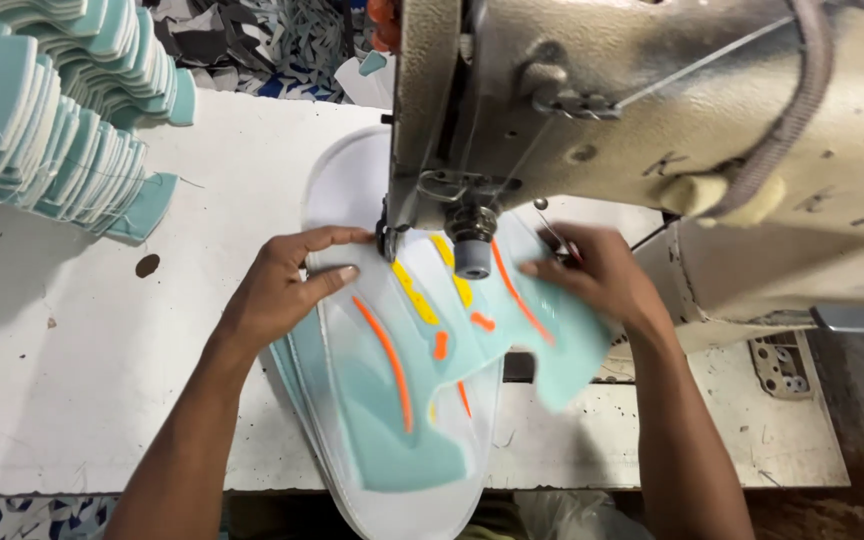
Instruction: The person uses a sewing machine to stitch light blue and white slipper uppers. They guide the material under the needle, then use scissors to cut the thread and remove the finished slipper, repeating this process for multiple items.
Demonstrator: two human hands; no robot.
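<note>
A light blue shoe-upper piece (407, 400) with orange and yellow stripes lies on a clear plastic sheet (352, 200) under the head of a beige sewing machine (652, 110). My left hand (287, 285) presses flat on the piece's left edge, fingertips close to the presser foot (472, 250). Over on the other side, my right hand (597, 275) grips the piece's right wing beside the needle area, with fingers curled on the fabric. The needle itself is hidden behind the machine head.
Stacks of the same light blue cut pieces (52, 110) stand at the back left of the white table (102, 380). Fabric scraps (272, 40) lie beyond the table's far edge. The machine's base plate (782, 365) sits at the right.
</note>
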